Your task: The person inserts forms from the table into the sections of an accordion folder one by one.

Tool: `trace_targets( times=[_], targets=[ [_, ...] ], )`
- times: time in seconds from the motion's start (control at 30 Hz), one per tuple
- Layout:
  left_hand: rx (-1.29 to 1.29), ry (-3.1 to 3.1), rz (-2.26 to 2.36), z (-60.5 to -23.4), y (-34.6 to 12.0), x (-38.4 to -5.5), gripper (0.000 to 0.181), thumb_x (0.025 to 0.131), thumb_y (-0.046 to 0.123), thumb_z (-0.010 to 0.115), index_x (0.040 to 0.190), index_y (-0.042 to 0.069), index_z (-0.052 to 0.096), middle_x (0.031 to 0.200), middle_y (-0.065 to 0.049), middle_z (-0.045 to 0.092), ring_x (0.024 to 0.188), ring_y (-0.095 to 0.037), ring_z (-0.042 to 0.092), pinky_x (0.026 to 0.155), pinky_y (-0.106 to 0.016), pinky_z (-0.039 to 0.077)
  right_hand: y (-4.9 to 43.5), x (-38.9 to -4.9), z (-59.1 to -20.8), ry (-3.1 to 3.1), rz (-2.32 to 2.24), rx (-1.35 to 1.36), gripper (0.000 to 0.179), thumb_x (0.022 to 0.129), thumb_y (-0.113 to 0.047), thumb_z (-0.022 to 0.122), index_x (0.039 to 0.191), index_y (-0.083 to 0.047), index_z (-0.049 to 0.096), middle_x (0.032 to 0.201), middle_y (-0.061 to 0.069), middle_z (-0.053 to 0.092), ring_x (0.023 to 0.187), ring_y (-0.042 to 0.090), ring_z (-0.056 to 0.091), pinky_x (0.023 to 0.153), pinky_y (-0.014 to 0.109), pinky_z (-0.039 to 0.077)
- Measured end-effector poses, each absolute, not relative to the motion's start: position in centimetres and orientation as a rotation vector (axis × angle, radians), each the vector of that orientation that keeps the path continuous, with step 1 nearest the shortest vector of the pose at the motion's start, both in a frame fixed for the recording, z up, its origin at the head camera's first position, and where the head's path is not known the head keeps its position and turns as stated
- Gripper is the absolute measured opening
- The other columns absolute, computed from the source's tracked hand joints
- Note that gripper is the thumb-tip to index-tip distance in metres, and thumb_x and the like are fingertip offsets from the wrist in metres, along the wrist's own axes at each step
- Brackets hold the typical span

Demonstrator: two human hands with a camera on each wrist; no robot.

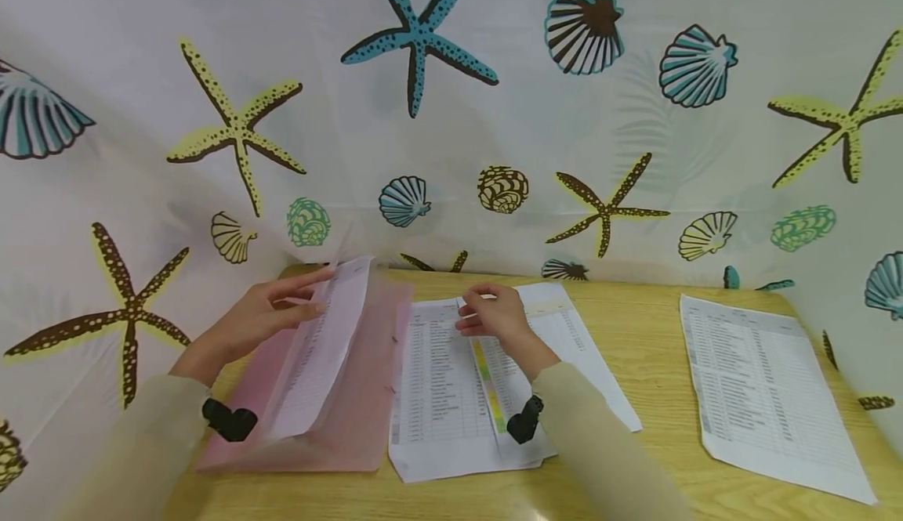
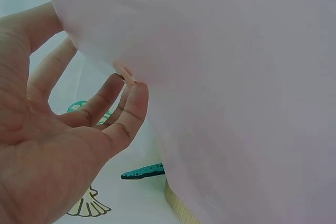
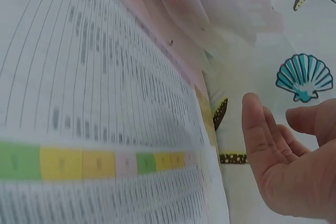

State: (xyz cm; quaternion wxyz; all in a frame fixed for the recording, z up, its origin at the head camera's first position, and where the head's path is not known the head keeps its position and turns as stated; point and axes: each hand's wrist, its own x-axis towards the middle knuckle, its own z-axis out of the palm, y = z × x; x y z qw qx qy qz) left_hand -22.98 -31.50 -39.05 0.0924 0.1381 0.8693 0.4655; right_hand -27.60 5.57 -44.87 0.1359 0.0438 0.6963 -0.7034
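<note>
A pink translucent folder (image 1: 377, 403) lies open at the left of the table. My left hand (image 1: 261, 317) holds a raised printed sheet (image 1: 331, 349) at its left edge, above the folder. In the left wrist view, the thumb and a finger of the left hand (image 2: 79, 114) pinch the edge of a pale pinkish sheet (image 2: 226, 93). Over the top of overlapping printed tables (image 1: 437, 396) hovers my right hand (image 1: 497, 313), its fingers loosely bent. Nothing is between the fingers of the right hand (image 3: 289, 156) in the right wrist view.
Another printed sheet (image 1: 769, 396) lies apart on the right of the wooden table (image 1: 656, 349). A strip of coloured cells (image 3: 100, 163) runs down one of the middle sheets. Behind the table hangs a white cloth (image 1: 451, 145) with shells and starfish.
</note>
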Motion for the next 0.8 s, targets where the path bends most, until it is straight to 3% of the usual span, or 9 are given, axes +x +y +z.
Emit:
trace_targets(
  times=[0.2, 0.4, 0.8],
  targets=[
    [0.387, 2.6, 1.365, -39.1, -31.8, -22.8, 0.064, 0.104, 0.03, 0.066, 0.163, 0.023, 0.041, 0.157, -0.019, 0.046, 0.126, -0.04, 0.058, 0.091, -0.027, 0.056, 8.2, -27.8, -45.0, 2.093, -2.001, 0.168, 0.035, 0.105, -0.02, 0.066, 0.135, -0.001, 0.064, 0.104, 0.023, 0.077, 0.067, 0.016, 0.075, 0.068, 0.033, 0.064],
    [0.389, 2.613, 1.343, -39.1, -31.9, -22.9, 0.065, 0.104, 0.031, 0.066, 0.163, 0.023, 0.041, 0.157, -0.021, 0.046, 0.127, -0.041, 0.057, 0.09, -0.025, 0.056, 11.5, -27.8, -45.1, 2.179, -1.972, 0.203, 0.035, 0.106, -0.02, 0.064, 0.134, 0.001, 0.063, 0.112, 0.029, 0.075, 0.069, 0.017, 0.076, 0.067, 0.031, 0.064],
    [0.39, 2.616, 1.342, -39.2, -32.0, -22.9, 0.065, 0.105, 0.029, 0.065, 0.164, 0.021, 0.04, 0.16, -0.021, 0.043, 0.13, -0.041, 0.055, 0.089, -0.023, 0.055, 16.9, -27.0, -45.4, 2.321, -1.855, 0.293, 0.035, 0.106, -0.023, 0.063, 0.132, 0.001, 0.063, 0.111, 0.023, 0.076, 0.076, 0.019, 0.077, 0.073, 0.032, 0.064]
  ],
)
